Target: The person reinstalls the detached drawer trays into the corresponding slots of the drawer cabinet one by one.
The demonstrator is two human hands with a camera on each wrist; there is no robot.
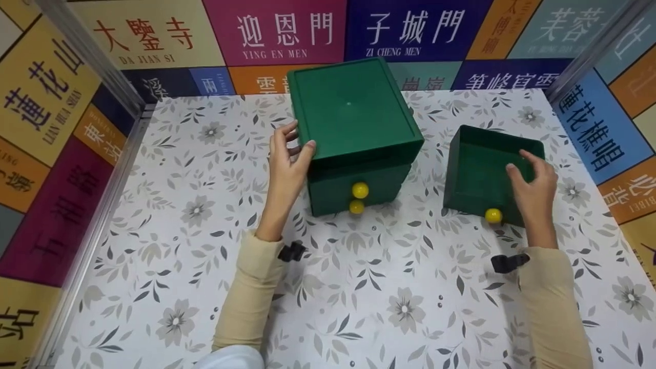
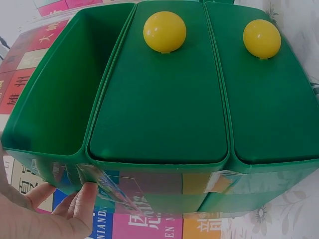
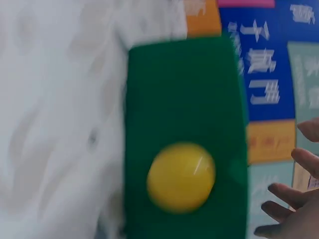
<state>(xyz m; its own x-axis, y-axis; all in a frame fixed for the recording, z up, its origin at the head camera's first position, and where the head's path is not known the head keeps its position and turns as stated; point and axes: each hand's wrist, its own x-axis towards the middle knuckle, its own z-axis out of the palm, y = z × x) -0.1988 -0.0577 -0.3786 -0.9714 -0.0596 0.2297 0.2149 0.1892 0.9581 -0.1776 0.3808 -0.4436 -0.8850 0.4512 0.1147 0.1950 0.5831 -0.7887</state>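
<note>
A green drawer cabinet (image 1: pixel 359 110) stands on the patterned cloth, turned slightly. Its top slot (image 2: pixel 65 79) is an open gap without a drawer. Below that, two closed drawers show yellow knobs (image 2: pixel 164 32). My left hand (image 1: pixel 288 164) rests against the cabinet's left side near the top front corner, fingertips touching the wall. To the right, a separate green drawer (image 1: pixel 476 169) lies on the cloth, its yellow knob (image 1: pixel 493 216) facing me. Over the drawer's right side hovers my right hand (image 1: pixel 535 187), fingers spread; in the right wrist view they stand apart from it.
A white cloth with grey flowers and leaves (image 1: pixel 174 318) covers the table. Panels with coloured printed signs (image 1: pixel 277 31) wall in the back and both sides. A strip of cloth separates the cabinet from the loose drawer. Black wrist mounts (image 1: pixel 292 251) sit on both sleeves.
</note>
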